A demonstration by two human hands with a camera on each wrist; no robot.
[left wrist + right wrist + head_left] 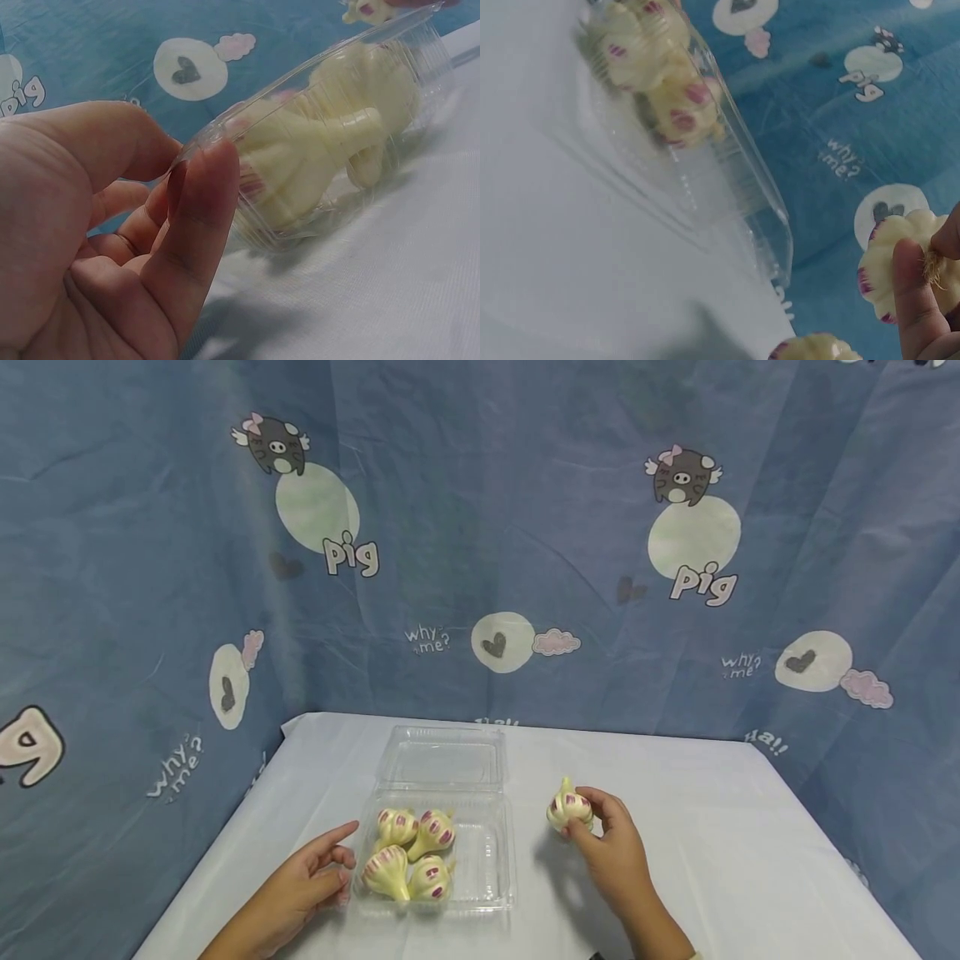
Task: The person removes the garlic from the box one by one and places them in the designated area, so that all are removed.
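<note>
A clear plastic container [483, 860] sits on the table with its lid [442, 760] folded back. Several cream garlic bulbs with purple patches [387, 870] fill its left half. At the container's left rim, my left hand [300, 881] pinches the edge between thumb and a finger, while the index finger stretches forward in the head view. To the right of the container, my right hand [618, 852] holds a garlic bulb [566, 810] above the table. Another garlic bulb [815, 349] shows at the bottom of the right wrist view; what supports it is cut off.
White cloth covers the table [720, 835]. A blue curtain [450, 510] with pig prints rises behind it and along the left side. The small dark tip of something [597, 956] shows at the bottom edge, beside the right forearm.
</note>
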